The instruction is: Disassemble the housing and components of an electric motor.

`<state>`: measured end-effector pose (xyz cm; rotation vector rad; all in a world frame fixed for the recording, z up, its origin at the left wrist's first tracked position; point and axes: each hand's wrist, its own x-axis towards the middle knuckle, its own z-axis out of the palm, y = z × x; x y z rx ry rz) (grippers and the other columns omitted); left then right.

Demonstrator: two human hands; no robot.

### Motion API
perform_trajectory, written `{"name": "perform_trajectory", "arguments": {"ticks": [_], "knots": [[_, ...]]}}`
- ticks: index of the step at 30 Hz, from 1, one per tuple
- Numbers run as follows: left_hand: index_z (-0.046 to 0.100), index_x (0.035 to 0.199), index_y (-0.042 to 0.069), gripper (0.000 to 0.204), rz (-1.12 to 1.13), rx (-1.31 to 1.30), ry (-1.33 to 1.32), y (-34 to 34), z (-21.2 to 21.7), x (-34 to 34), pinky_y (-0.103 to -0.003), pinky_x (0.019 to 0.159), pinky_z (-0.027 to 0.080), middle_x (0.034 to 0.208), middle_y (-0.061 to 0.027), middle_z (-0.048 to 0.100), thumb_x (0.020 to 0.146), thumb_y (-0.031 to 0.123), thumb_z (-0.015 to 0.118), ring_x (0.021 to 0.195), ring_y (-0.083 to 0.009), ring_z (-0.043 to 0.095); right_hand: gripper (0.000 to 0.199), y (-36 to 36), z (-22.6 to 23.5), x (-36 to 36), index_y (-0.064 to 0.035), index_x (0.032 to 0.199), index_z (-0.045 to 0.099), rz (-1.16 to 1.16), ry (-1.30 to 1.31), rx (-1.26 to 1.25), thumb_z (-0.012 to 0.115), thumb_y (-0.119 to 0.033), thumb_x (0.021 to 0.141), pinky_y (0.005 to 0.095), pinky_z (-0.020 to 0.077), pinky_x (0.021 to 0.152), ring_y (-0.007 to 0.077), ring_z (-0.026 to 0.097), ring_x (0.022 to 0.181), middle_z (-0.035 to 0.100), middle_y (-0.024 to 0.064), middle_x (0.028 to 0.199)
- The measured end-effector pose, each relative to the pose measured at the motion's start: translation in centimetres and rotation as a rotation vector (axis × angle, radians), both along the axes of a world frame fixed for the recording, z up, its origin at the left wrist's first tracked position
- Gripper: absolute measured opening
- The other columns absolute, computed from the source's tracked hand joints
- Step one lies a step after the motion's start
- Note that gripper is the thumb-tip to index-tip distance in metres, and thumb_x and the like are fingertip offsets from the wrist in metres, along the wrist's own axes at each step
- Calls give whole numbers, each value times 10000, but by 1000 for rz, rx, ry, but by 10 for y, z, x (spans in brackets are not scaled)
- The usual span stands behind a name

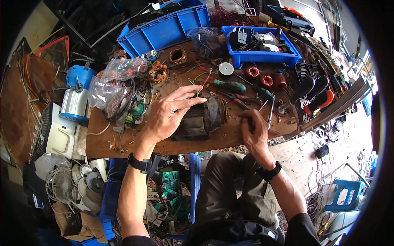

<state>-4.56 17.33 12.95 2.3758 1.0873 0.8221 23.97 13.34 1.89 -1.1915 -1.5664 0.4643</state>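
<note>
My left hand (164, 117) is raised over the left side of a dark motor-like block (193, 126), its fingers stretched out and apart. Thin red and green wires (208, 78) rise just beyond its fingertips; I see none clasped. Right of the block, my right hand (256, 133) rests low over the wooden workbench (172, 147) with fingers curled in. What they close on, if anything, is hidden. Past it lie red-handled pliers (242, 104). A green-handled screwdriver (230, 86) lies beyond the block, and another green handle (264, 93) points to the right.
Blue crates (164, 30) and a blue tray of parts (262, 59) stand at the back. Copper coils (158, 71), red-wound rings (252, 72) and plastic bags (123, 69) clutter the bench. A metal rail (336, 106) runs along the right. Circuit boards (172, 190) fill a bin below.
</note>
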Motion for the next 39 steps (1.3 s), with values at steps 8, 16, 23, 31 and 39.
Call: {"name": "perform_trajectory", "arguments": {"ticks": [8, 16, 23, 31, 39], "knots": [[816, 1302, 226, 320, 58, 85, 59, -2, 5, 6, -356, 981, 632, 1499, -5, 696, 1085, 95, 620, 1275, -255, 743, 165, 1, 0, 4, -14, 1115, 688, 9, 25, 42, 620, 8, 966, 438, 543, 832, 379, 686, 935, 680, 170, 1000], [820, 1309, 173, 312, 32, 66, 30, 0, 5, 5, -383, 1062, 580, 1446, -72, 728, 1083, 95, 620, 1295, -290, 720, 147, 3, -1, 5, -3, 1090, 677, 46, 86, 48, 617, 16, 958, 472, 540, 855, 426, 672, 974, 679, 198, 1019], [814, 1317, 136, 353, 29, 5, 34, -1, 8, 5, -391, 1127, 536, 1436, -87, 734, 1048, 35, 609, 1340, -286, 690, 128, 5, -3, 7, -1, 1074, 654, 46, 106, 70, 628, 20, 950, 475, 537, 841, 423, 667, 961, 665, 194, 995], [804, 1336, 129, 359, 30, -55, 22, -1, 8, 5, -396, 1164, 510, 1457, -78, 722, 1052, 44, 602, 1368, -275, 670, 128, 4, -3, 8, -14, 1074, 655, 49, 110, 114, 644, 10, 948, 464, 543, 817, 399, 671, 937, 665, 175, 983], [815, 1294, 109, 312, 51, -49, 28, -2, 9, 8, -381, 1125, 525, 1413, -74, 750, 1078, 70, 593, 1318, -270, 700, 270, 4, -1, 8, -20, 1195, 657, 129, 117, 45, 723, -98, 946, 467, 547, 926, 402, 667, 1090, 681, 175, 1125]]}}
